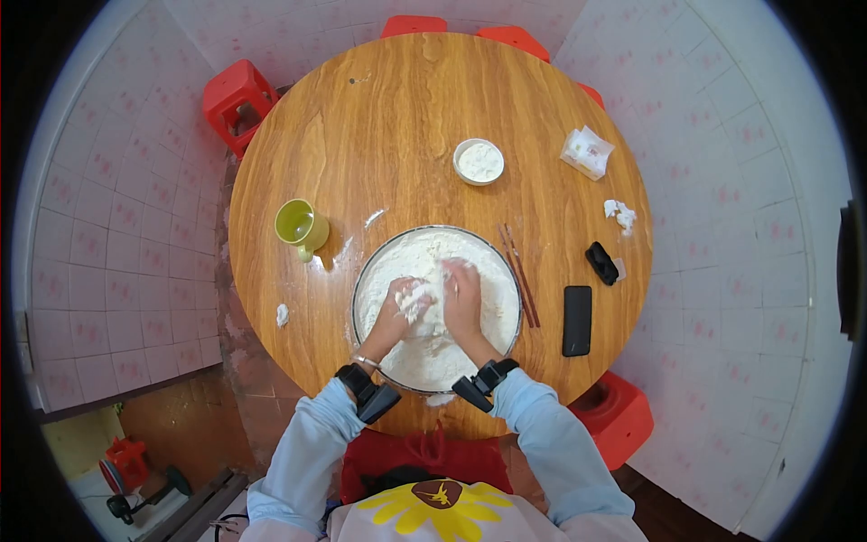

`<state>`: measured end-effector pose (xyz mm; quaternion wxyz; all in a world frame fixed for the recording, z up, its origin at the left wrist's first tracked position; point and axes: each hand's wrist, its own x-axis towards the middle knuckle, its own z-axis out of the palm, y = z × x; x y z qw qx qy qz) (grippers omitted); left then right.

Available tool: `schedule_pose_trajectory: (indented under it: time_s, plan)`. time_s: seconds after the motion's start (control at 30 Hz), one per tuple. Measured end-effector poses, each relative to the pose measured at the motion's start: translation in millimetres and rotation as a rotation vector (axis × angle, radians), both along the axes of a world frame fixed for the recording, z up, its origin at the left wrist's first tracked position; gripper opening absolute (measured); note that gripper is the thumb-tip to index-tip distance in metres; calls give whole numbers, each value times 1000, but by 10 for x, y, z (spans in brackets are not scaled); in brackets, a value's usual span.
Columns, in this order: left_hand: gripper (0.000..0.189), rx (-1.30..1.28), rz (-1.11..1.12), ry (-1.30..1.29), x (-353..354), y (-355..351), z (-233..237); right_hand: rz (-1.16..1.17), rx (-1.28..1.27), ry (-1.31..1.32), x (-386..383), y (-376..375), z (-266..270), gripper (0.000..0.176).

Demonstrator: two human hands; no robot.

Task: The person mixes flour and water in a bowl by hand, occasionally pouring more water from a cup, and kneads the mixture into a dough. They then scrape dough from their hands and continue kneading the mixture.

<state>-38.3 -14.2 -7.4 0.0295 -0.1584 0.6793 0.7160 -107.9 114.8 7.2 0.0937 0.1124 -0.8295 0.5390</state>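
Note:
A wide metal bowl (364, 271) full of white flour and dough (424, 348) sits at the near edge of a round wooden table (406, 108). Both my hands are inside it. My left hand (402, 303) is coated in flour and closes on a lump of dough. My right hand (461, 289) presses down on the same mass right beside it, fingers curled into it. Black bands sit on both wrists.
A green mug (301, 226) stands left of the bowl, chopsticks (520, 271) lie to its right, then a black phone (577, 320) and a small black object (601, 263). A small white bowl of flour (479, 162), a plastic packet (587, 152) and red stools (237, 101) lie farther off.

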Motion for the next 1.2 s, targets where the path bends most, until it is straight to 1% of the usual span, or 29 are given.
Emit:
schedule_pose_trajectory:
  time_s: [0.03, 0.07, 0.1, 0.13, 0.17, 0.2, 0.23, 0.27, 0.3, 0.33, 0.4, 0.47, 0.5, 0.53, 0.6, 0.63, 0.67, 0.7, 0.73, 0.77, 0.83, 0.87, 0.93, 0.97, 1.0, 1.07, 1.13, 1.2]
  plan:
    - [49, -214, -104, 201, 58, -9, -58, 137, 90, -50, 75, 76, 21, 22]
    - [49, -211, -107, 206, 100, -26, 11, 273, 181, -100, 139, 151, 44, 24]
    - [56, -434, -236, 275, 150, -45, 171, 344, 216, -58, 196, 210, 60, 32]
    - [63, -658, -365, 342, 207, -43, 322, 338, 218, -58, 268, 244, 74, 32]
    - [74, -666, -401, 266, 278, -16, 424, 362, 207, -16, 335, 259, 101, 36]
    - [74, -666, -400, 267, 324, 8, 496, 390, 196, 26, 395, 276, 121, 41]
    - [76, -709, -438, 216, 363, 28, 549, 407, 229, 34, 454, 296, 125, 48]
    - [78, -751, -479, 164, 412, 45, 562, 403, 229, 32, 536, 305, 107, 48]
    - [83, -791, -482, 178, 471, 56, 458, 382, 257, 16, 622, 307, 83, 49]
    - [83, -790, -486, 177, 529, 80, 390, 363, 284, 0, 681, 312, 60, 51]
    - [79, -829, -425, 139, 615, 131, 321, 378, 320, 1, 749, 328, 2, 52]
    - [77, -859, -412, 126, 626, 139, 234, 373, 399, 80, 756, 317, -42, 50]
    - [74, -889, -390, 114, 628, 147, 205, 374, 400, 71, 739, 310, -64, 50]
    - [74, -886, -392, 106, 617, 155, 184, 373, 421, 99, 701, 293, -92, 47]
    - [67, -943, -323, 99, 528, 148, 200, 375, 443, 116, 603, 240, -124, 44]
    - [67, -937, -325, 90, 476, 131, 166, 371, 446, 133, 540, 220, -134, 40]
    - [62, -918, -300, 83, 423, 118, 117, 370, 449, 149, 478, 202, -135, 35]
    - [58, -900, -273, 73, 381, 108, 85, 378, 452, 136, 420, 185, -131, 35]
    - [58, -894, -274, 59, 341, 99, 78, 380, 458, 119, 357, 160, -117, 30]
    - [53, -876, -247, 49, 278, 91, 95, 379, 463, 106, 291, 129, -116, 25]
    - [43, -880, -190, 44, 152, 79, 93, 371, 474, 81, 177, 82, -150, 24]
    - [43, -879, -188, 40, 102, 61, 78, 360, 484, 65, 120, 59, -159, 22]
    - [40, -828, -179, -60, 15, 20, 35, 351, 473, 43, 22, -3, -154, 19]
    - [46, -879, -166, 26, -38, -9, -4, 319, 468, 23, -23, -34, -183, 17]
    - [46, -882, -163, 28, -74, -25, -16, 285, 463, 2, -61, -58, -202, 15]
    - [48, -832, -231, -217, -156, -40, -10, 271, 458, -3, -120, -107, -221, 14]
    - [49, -841, -188, -217, -195, -18, -19, 259, 452, -8, -170, -138, -242, 13]
    - [49, -855, -139, -215, -155, -19, -58, 298, 441, 34, -216, -148, -261, 13]
